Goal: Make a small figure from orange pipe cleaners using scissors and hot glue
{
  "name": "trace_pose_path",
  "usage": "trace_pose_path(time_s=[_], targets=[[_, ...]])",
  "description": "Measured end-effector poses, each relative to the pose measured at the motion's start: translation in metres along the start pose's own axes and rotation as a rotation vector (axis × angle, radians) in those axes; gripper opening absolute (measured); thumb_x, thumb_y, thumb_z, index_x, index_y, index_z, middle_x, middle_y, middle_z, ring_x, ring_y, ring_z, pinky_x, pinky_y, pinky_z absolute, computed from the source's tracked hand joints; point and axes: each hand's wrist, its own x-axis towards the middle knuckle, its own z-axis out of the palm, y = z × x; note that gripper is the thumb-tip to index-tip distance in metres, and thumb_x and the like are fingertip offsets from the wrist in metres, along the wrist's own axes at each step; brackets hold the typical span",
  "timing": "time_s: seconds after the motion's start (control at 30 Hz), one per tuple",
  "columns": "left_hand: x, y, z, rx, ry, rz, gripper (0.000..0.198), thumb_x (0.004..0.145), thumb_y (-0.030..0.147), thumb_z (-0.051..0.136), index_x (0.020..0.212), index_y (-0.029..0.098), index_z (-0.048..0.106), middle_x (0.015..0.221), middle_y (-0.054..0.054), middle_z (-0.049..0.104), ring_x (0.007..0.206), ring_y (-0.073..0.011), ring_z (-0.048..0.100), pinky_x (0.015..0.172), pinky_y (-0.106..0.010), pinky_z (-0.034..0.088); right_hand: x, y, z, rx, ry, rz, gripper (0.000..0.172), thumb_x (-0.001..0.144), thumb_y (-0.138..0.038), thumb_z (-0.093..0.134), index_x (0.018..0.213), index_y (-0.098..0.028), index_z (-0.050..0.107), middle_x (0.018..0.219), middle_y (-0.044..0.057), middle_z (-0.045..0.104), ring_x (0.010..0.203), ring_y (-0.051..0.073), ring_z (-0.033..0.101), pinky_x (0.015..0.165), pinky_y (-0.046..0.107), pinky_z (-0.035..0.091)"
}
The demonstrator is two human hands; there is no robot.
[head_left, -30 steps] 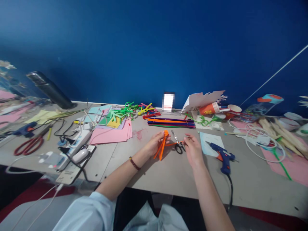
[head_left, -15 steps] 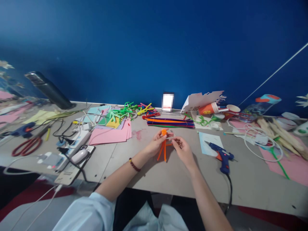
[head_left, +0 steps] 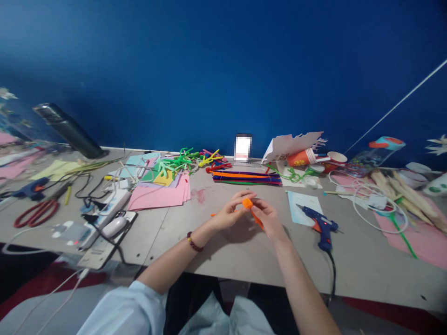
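Both hands meet over the middle of the table around an orange pipe-cleaner piece (head_left: 247, 203) with a coiled, rounded end. My left hand (head_left: 230, 213) is closed, its thumb and fingers pinching the piece from the left. From the other side my right hand (head_left: 268, 217) pinches it just below the coil, and orange strands show along its palm. A short orange tip pokes out left of my left wrist; whether it belongs to the same piece I cannot tell. Behind the hands lies a bundle of coloured pipe cleaners (head_left: 246, 178).
To the right a blue glue gun (head_left: 323, 225) rests partly on light-blue paper (head_left: 304, 204). Pink paper (head_left: 157, 197), a power strip (head_left: 108, 216), a mouse (head_left: 114, 226) and red-handled scissors (head_left: 37, 213) are on the left. A phone (head_left: 243, 148) stands against the blue wall.
The orange piece has been turned: its strands hung downward before and now slant toward my right palm. My right hand has moved in to the left and now grips it close to the coil.
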Motion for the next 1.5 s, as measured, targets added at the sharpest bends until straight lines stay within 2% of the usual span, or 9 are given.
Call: trace_pose_path(time_s=[0.1,0.2,0.3,0.4,0.53,0.63,0.8,1.03,1.5], targets=[[0.001,-0.002,-0.002,0.089,0.016,0.052,0.036,0.077,0.026,0.067,0.113,0.027,0.066,0.118,-0.009,0.056,0.117,-0.0231,0.048,0.104,-0.037,0.034,-0.001,-0.001,-0.001,-0.026,0.004,0.002,0.026,0.066,-0.045,0.072,0.077,-0.022,0.072,0.082,0.003,0.068,0.064,0.014,0.061,0.053,0.025,0.051],[0.004,-0.004,-0.006,0.100,0.075,0.026,0.043,0.072,0.025,0.071,0.114,0.027,0.065,0.103,-0.007,0.058,0.100,-0.0196,0.054,0.091,-0.031,0.043,-0.001,-0.001,-0.002,-0.063,0.088,-0.039,0.027,0.065,-0.045,0.073,0.080,-0.022,0.071,0.085,0.003,0.066,0.059,0.013,0.059,0.050,0.024,0.049],[0.006,-0.005,-0.009,-0.051,0.119,-0.052,0.042,0.070,0.027,0.074,0.111,0.022,0.067,0.085,-0.004,0.061,0.080,-0.0144,0.056,0.079,-0.026,0.045,-0.001,-0.001,-0.003,-0.205,0.236,-0.196,0.026,0.068,-0.044,0.071,0.082,-0.022,0.070,0.086,0.004,0.068,0.072,0.017,0.062,0.066,0.030,0.052],[0.007,-0.008,-0.009,-0.136,0.181,-0.107,0.028,0.070,0.030,0.073,0.095,0.017,0.069,0.077,-0.004,0.063,0.071,-0.0126,0.056,0.074,-0.026,0.046,-0.003,-0.001,-0.004,-0.377,0.255,-0.307,0.020,0.074,-0.040,0.066,0.085,-0.024,0.071,0.088,0.005,0.069,0.084,0.020,0.063,0.080,0.034,0.050],[0.007,-0.011,-0.007,0.036,0.337,-0.048,0.015,0.068,0.026,0.075,0.081,0.019,0.073,0.087,-0.006,0.069,0.081,-0.0164,0.059,0.074,-0.027,0.045,-0.004,0.000,-0.003,-0.489,0.276,-0.361,0.017,0.078,-0.037,0.063,0.086,-0.025,0.071,0.088,0.005,0.070,0.081,0.021,0.064,0.081,0.035,0.049],[0.006,-0.010,-0.004,0.126,0.372,0.011,0.013,0.068,0.022,0.074,0.080,0.023,0.075,0.089,-0.006,0.070,0.089,-0.0194,0.059,0.076,-0.028,0.044,-0.004,0.002,0.000,-0.548,0.338,-0.401,0.015,0.079,-0.037,0.062,0.082,-0.025,0.070,0.084,0.004,0.070,0.078,0.020,0.064,0.079,0.034,0.050],[0.004,-0.011,-0.003,0.142,0.387,0.029,0.014,0.067,0.021,0.074,0.081,0.024,0.076,0.089,-0.007,0.070,0.088,-0.0200,0.059,0.077,-0.029,0.045,-0.004,0.004,0.002,-0.674,0.286,-0.472,0.016,0.083,-0.035,0.057,0.088,-0.025,0.069,0.086,0.005,0.070,0.080,0.020,0.064,0.078,0.033,0.050],[0.003,-0.022,-0.004,0.204,0.361,0.028,0.013,0.071,0.026,0.072,0.083,0.026,0.075,0.093,-0.006,0.069,0.090,-0.0200,0.059,0.077,-0.029,0.047,-0.004,0.005,0.004,-0.709,0.305,-0.501,0.014,0.084,-0.033,0.056,0.087,-0.025,0.068,0.083,0.005,0.069,0.079,0.020,0.064,0.075,0.032,0.049],[0.001,-0.025,-0.003,0.280,0.309,0.141,0.014,0.077,0.026,0.067,0.089,0.024,0.073,0.107,-0.010,0.066,0.098,-0.0189,0.061,0.075,-0.027,0.049,-0.006,0.006,0.005,-0.756,0.343,-0.501,0.018,0.085,-0.035,0.055,0.085,-0.023,0.067,0.081,0.005,0.069,0.076,0.020,0.064,0.072,0.031,0.049]])
